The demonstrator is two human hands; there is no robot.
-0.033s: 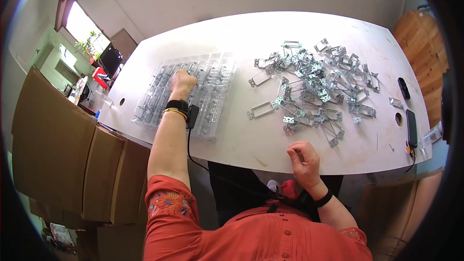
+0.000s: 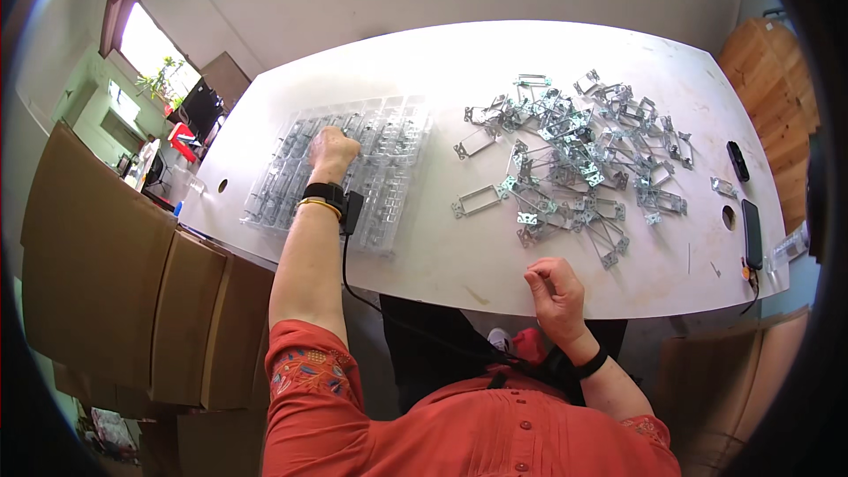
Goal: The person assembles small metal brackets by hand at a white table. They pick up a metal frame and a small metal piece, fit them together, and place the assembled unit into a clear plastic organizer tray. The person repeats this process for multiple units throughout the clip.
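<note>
My left hand is closed and rests over a clear plastic tray, split into several compartments with small grey metal pieces in them. Its fingertips are hidden behind the back of the hand, so what they grip, if anything, does not show. At the front edge of the table my right hand is closed, thumb against curled fingers. Whatever it may hold is hidden inside. Beyond it lies a loose heap of metal mounting brackets, rectangular frames with flared ends, tangled together. One bracket lies at the heap's left side.
The white table has round holes. At its right stand a black phone with a cable, a black object, a single small bracket and a thin metal pin. Cardboard boxes stand at the left.
</note>
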